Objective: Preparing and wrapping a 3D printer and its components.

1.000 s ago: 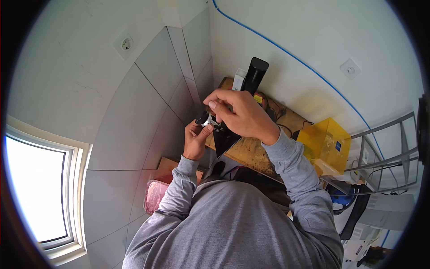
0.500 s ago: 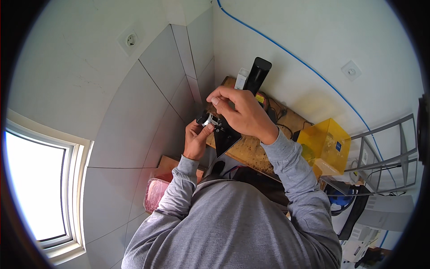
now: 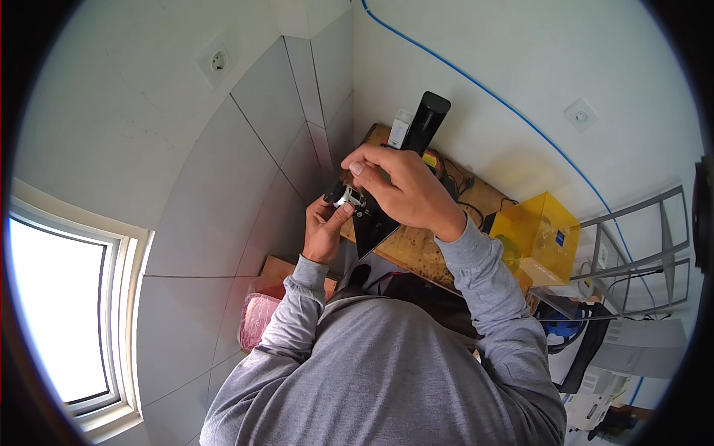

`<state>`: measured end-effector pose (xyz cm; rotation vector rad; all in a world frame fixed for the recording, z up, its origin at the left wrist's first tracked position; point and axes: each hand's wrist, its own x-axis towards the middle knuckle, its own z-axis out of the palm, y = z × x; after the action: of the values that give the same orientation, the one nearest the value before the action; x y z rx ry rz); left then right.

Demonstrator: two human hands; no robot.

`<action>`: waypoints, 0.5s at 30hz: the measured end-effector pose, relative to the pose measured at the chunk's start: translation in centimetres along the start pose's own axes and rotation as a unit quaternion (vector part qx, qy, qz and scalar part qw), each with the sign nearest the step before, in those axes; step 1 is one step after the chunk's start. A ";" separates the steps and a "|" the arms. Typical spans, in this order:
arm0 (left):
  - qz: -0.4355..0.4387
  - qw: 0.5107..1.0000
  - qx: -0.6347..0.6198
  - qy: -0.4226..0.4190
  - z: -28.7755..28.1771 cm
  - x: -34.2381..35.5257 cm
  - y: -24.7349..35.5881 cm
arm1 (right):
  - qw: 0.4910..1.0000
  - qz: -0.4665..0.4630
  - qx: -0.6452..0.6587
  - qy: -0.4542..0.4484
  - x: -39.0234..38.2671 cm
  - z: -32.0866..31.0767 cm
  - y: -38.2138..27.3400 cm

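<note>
Near the bench edge, my left hand [image 3: 325, 229] grips a small white-and-black fitting [image 3: 346, 196], thumb pressed on its white body. My right hand [image 3: 407, 186] hovers just over the fitting with curled fingers, index and thumb close together; whatever they hold is too small or hidden to make out. Under the fitting is a dark, glossy triangular piece [image 3: 375, 232], partly behind my right hand. A tall black rounded column [image 3: 428, 119] rises behind my hands, beside a small white box [image 3: 399, 127].
A worn wooden bench [image 3: 410, 253] sits in the corner, with cables and a translucent yellow box [image 3: 537, 234]. A grey metal frame [image 3: 632, 264] stands right. Below left lie cardboard [image 3: 275, 271] and a pink wrapped bundle [image 3: 259, 320]. A window [image 3: 63, 312] is at left.
Both hands keep nearly the same grip and position around the fitting. The view has shifted very slightly, with only minor movement of my right hand.
</note>
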<state>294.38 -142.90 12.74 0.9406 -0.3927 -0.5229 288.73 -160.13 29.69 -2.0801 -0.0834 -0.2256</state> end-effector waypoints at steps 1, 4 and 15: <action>-0.002 1.000 0.003 -0.007 0.0 0.0 0.1 | 0.998 -0.042 -0.033 0.015 0.2 0.1 0.5; -0.002 1.000 0.001 -0.015 0.4 0.1 -0.1 | 0.995 -0.081 -0.057 0.010 0.3 1.0 1.2; -0.005 1.000 -0.004 0.003 -0.5 0.0 0.1 | 0.999 -0.007 -0.004 0.041 0.1 0.2 0.4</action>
<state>294.66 -142.51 12.51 0.9360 -0.3808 -0.5305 288.90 -160.14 29.28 -2.0770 -0.0481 -0.3199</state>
